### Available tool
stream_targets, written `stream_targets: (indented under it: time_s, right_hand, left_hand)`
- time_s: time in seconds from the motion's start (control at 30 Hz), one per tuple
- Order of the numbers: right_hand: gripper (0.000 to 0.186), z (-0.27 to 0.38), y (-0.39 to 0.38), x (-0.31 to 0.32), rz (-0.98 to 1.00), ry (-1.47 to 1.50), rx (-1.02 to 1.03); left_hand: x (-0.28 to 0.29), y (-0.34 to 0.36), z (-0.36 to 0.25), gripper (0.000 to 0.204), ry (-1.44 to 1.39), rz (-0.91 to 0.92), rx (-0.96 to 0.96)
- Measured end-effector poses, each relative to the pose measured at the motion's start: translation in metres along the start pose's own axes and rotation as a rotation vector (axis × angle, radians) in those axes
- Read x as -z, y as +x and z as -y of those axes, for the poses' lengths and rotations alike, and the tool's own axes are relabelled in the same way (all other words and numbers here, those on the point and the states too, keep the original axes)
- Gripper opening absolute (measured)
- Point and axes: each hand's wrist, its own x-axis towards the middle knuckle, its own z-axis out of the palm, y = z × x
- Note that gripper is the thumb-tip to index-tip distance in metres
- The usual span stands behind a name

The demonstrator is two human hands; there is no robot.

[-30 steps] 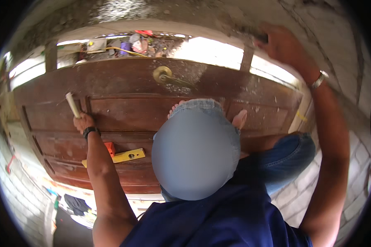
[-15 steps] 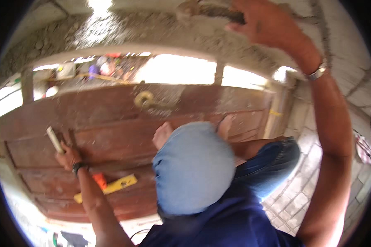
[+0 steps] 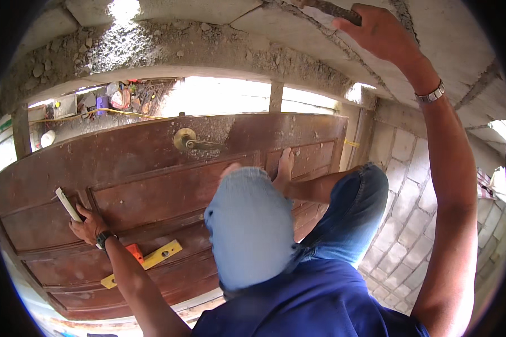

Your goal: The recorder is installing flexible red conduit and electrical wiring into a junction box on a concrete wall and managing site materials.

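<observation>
My left hand is closed on a short cream-coloured strip, resting on the panelled brown wooden door. By that forearm lie a yellow spirit level and a small orange object, both on the door. Raised at the upper right, my right hand grips the dark, rough handle of a tool. The tool's far end runs out at the top edge, so I cannot make out its kind. A brass lever handle is fitted near the door's far edge.
My bare foot rests on the door beside my bent knees. A rough concrete wall curves along the far side, strewn with grit. Beyond the door, several odds and ends lie near a blue container. Paving blocks cover the right.
My right hand has shifted a little right, and the tool's far end has moved toward the top edge. The view has shifted slightly; my left hand still holds the cream strip.
</observation>
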Motion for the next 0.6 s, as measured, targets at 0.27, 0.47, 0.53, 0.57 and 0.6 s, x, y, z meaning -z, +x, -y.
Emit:
stream_targets:
  time_s: [0.27, 0.47, 0.53, 0.57, 0.6]
  right_hand:
    - [0.049, 0.012, 0.005, 0.008, -0.007, 0.024, -0.092]
    - [0.05, 0.026, -0.006, -0.009, -0.116, 0.049, 0.006]
    - [0.049, 0.033, -0.019, -0.013, -0.213, 0.072, 0.03]
    - [0.047, 0.028, -0.037, -0.007, -0.289, 0.039, 0.026]
    - [0.047, 0.022, -0.055, 0.002, -0.297, 0.044, -0.008]
  left_hand:
    - [-0.002, 0.0, 0.0, 0.064, 0.02, -0.125, -0.073]
    - [0.014, 0.0, 0.006, 0.065, 0.052, -0.022, 0.0]
    - [0.017, -0.001, 0.008, 0.065, 0.041, -0.012, 0.021]
    - [0.008, -0.003, 0.005, 0.063, 0.045, -0.031, 0.006]
    - [0.0, -0.005, 0.001, 0.063, 0.023, -0.044, -0.017]
